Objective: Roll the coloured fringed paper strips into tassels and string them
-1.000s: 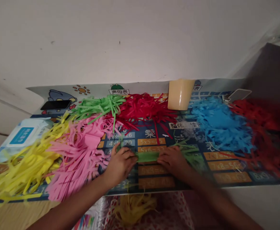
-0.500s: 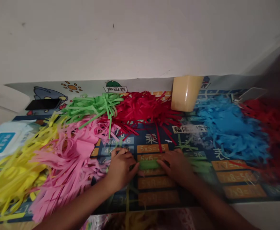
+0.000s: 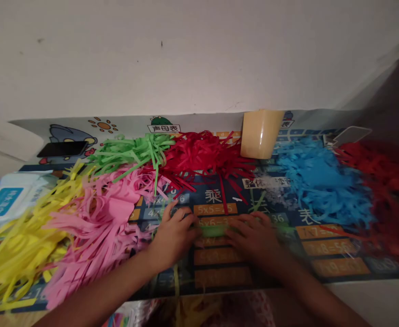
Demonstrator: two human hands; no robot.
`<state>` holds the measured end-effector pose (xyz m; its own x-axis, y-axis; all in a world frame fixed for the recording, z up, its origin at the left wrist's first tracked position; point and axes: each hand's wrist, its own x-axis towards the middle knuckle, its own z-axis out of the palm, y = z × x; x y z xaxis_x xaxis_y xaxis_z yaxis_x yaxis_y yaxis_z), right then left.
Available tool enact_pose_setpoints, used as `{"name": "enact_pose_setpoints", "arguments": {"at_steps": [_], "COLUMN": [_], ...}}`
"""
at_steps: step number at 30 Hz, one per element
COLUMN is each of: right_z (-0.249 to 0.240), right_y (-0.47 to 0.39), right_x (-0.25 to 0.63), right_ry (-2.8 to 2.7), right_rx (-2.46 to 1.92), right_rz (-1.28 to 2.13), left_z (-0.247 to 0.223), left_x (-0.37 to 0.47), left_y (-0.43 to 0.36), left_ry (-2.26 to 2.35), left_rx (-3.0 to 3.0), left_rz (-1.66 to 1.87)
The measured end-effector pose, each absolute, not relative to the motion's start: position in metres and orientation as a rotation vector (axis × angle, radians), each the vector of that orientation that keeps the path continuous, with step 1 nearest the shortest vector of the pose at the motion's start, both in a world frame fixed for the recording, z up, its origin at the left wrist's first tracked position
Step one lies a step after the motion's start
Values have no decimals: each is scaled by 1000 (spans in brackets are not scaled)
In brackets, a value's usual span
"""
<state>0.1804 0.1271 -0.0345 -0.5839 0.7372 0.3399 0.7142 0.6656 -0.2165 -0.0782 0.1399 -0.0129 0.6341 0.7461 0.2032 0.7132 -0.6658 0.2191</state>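
A narrow green paper roll or strip [image 3: 213, 230] lies crosswise on the dark printed mat [image 3: 220, 290], between my two hands. My left hand [image 3: 176, 234] is at its left end, fingers bent and pressed down on it. At the other end, my right hand [image 3: 254, 234] rests over the strip with its fingers curled; this hand is slightly blurred. Green fringes show beyond both hands. Behind them lie a green fringed bunch [image 3: 131, 152] and a red one [image 3: 204, 154].
Pink [image 3: 117, 213] and yellow [image 3: 25, 240] fringed piles, a wipes pack [image 3: 5, 200] and a phone [image 3: 62, 148] are at left. A yellow cup [image 3: 261, 135] stands by the wall. Blue [image 3: 325, 177] and red [image 3: 383, 181] bunches lie at right.
My left fingers have come down flatter over the green strip, and my right fingers have spread forward over its other end. The view has shifted slightly.
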Motion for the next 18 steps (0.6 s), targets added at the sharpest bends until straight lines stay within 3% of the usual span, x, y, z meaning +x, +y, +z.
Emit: {"name": "enact_pose_setpoints", "arguments": {"at_steps": [9, 13, 18], "right_z": [-31, -22, -45], "right_y": [138, 133, 130], "right_x": [171, 152, 165], "right_ry": [-2429, -2572, -2545], "right_rx": [-1173, -1125, -1007], "right_rz": [119, 17, 8], "left_z": [-16, -23, -28], "left_x": [-58, -64, -85], "left_y": [129, 129, 123], "left_ry": [1334, 1341, 1239], "left_rx": [2929, 2946, 2840], "left_rz": [332, 381, 572]}}
